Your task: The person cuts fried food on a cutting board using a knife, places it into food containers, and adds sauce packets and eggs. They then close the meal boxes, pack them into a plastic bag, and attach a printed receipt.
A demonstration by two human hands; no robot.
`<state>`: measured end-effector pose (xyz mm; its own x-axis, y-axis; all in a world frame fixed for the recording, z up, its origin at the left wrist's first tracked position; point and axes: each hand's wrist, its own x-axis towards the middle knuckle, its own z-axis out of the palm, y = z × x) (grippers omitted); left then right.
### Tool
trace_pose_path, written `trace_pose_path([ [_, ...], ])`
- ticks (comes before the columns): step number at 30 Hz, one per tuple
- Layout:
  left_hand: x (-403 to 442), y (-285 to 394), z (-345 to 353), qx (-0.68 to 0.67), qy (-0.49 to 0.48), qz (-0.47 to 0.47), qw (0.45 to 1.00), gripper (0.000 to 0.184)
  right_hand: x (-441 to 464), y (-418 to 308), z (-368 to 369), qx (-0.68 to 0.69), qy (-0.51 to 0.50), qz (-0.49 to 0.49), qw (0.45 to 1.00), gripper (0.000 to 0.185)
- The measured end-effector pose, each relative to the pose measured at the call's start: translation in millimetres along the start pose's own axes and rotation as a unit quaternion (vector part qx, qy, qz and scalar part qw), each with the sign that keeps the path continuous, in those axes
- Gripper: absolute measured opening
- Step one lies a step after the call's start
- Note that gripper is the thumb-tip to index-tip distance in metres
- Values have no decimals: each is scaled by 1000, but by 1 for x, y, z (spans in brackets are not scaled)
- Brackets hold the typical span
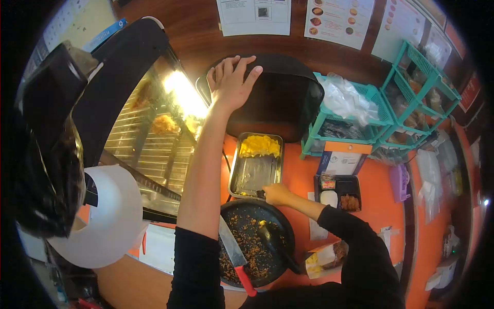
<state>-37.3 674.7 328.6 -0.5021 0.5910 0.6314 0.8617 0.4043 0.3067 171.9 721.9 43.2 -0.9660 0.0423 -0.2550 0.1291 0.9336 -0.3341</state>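
My left hand [231, 85] rests with spread fingers on top of a black box-shaped appliance [278, 103]. My right hand [278, 194] is closed at the near right corner of a metal tray [256, 177]; a small dark piece shows beside its fingers. Yellow scrambled egg [259, 146] fills the far end of that tray. Just below stands a round black pan [289, 226] with browned crumbs in it. A knife [234, 247] with a red handle lies across the pan's left side, and a black ladle-like utensil [270, 239] leans at its right.
A lit glass display case [154, 139] with fried pieces stands at left. Another person in a white visor [116, 216] is close by on that side. Teal plastic racks [355, 129] stand at right, behind a black compartment tray [352, 185]. An open food box [324, 260] sits near my right sleeve.
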Motion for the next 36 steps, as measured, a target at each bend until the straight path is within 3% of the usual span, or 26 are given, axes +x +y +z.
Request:
trace_pose_path([
  [2,0,2,-2,-6,-8,-4,1000,56,0,24,8,92,-4,-25,995,33],
  [3,0,3,-4,-8,-13,-6,1000,57,25,58,31,163,-53,-48,984,31],
  [4,0,3,-4,-9,-13,-6,1000,57,29,71,28,265,-30,-77,961,27],
  [6,2,2,-5,-11,-27,-11,1000,57,24,75,-11,432,-190,130,872,30],
  [7,2,0,-5,-11,-26,-11,1000,57,18,72,-29,432,-189,129,872,30],
  [9,0,-1,-5,-3,-16,-2,1000,57,6,69,-51,543,-189,195,794,24],
  [10,0,-3,-3,-6,-18,1,1000,57,1,77,-58,623,-233,157,730,28],
  [13,3,-11,6,32,40,50,997,53,-45,81,-89,639,-222,134,724,30],
  [16,6,-24,15,49,54,70,995,55,-113,82,-109,653,-208,144,714,22],
  [18,0,-6,-9,95,-6,57,994,59,-182,61,-126,685,-177,136,694,18],
  [19,2,-28,2,105,12,111,988,61,-221,40,-140,689,-171,169,684,19],
  [23,3,-29,-2,119,-32,114,986,68,-339,2,-119,712,-207,239,627,19],
  [25,3,-36,3,98,-25,122,987,68,-381,-24,-103,688,-116,287,657,25],
  [26,0,-35,1,75,-24,126,989,69,-391,-31,-83,642,-76,323,691,31],
  [27,1,-34,0,69,-26,132,988,69,-394,-35,-48,568,-2,312,762,31],
  [29,3,-32,-2,86,-78,63,991,68,-394,-48,41,486,76,301,817,32],
  [31,2,-37,-1,81,-69,78,991,68,-391,-67,109,274,225,310,882,35],
  [36,-5,-38,0,109,-46,97,988,64,-401,-105,77,309,243,393,831,37],
])
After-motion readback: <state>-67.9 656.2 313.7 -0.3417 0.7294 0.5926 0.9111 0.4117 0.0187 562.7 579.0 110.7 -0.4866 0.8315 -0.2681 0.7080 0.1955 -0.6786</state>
